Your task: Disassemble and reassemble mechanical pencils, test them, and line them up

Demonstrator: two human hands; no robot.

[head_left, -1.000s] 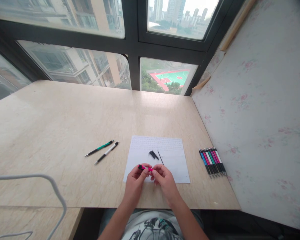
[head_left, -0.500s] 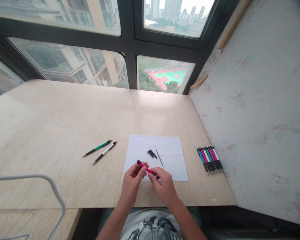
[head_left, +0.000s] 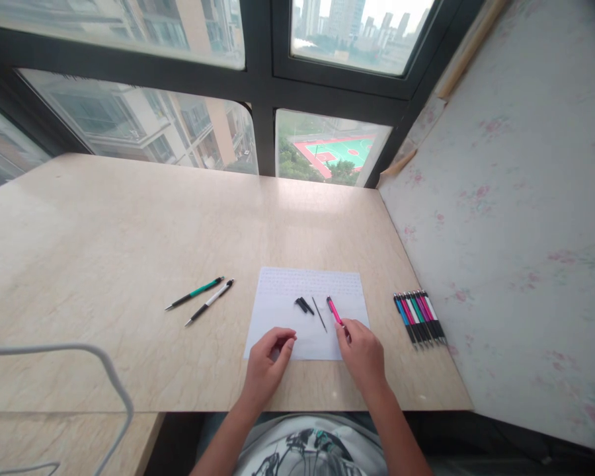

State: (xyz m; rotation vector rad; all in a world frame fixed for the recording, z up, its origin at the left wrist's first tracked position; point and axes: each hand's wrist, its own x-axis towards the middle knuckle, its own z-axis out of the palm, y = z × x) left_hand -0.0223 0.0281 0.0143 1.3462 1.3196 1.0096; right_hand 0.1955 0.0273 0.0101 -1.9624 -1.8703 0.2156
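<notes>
Pen point(head_left: 334, 310), pink, slants forward-left from the right hand point(head_left: 361, 352) pinching its near end; left hand point(head_left: 269, 357) curled, contents unclear.

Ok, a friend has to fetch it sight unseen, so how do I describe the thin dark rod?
On the table, find the white paper. There the rod lies at a slant, between two short black pieces and the pink pen in the right hand. It is clearly thinner than these neighbours.
</notes>
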